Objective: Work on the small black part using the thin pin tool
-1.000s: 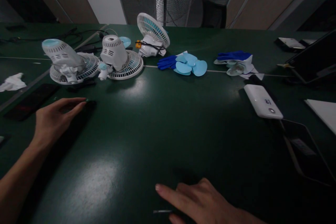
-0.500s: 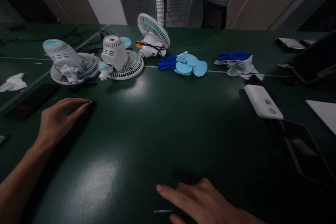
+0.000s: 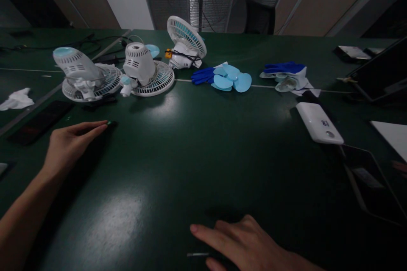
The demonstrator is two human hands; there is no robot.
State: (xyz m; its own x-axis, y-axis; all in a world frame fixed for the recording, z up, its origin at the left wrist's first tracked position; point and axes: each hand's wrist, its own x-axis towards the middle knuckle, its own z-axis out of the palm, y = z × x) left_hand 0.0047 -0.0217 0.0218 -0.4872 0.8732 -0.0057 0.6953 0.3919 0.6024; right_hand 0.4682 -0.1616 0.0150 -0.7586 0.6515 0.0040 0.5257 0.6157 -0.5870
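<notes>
My left hand (image 3: 66,146) lies low on the dark green table (image 3: 190,148) at the left. Its thumb and fingertips meet on a small dark piece (image 3: 111,123). At the bottom edge my right hand (image 3: 246,243) rests palm down, index finger stretched to the left. A thin metal rod (image 3: 196,255) sticks out between its index finger and thumb; whatever else lies under the palm is hidden. Beyond my left hand, two white desk fans lie face down (image 3: 87,76) (image 3: 144,70), and a third fan (image 3: 186,44) stands tilted behind them.
Light blue fan blades (image 3: 232,78) lie on a blue glove (image 3: 202,75) at the middle back. Another blue glove with white parts (image 3: 286,74) is to their right. A white power bank (image 3: 319,122), a tablet (image 3: 370,182), a black phone (image 3: 40,120) and crumpled tissue (image 3: 17,98) lie around.
My left hand's fingers have flattened from an arch toward the table, tips staying at the small dark piece. The right hand has barely moved.
</notes>
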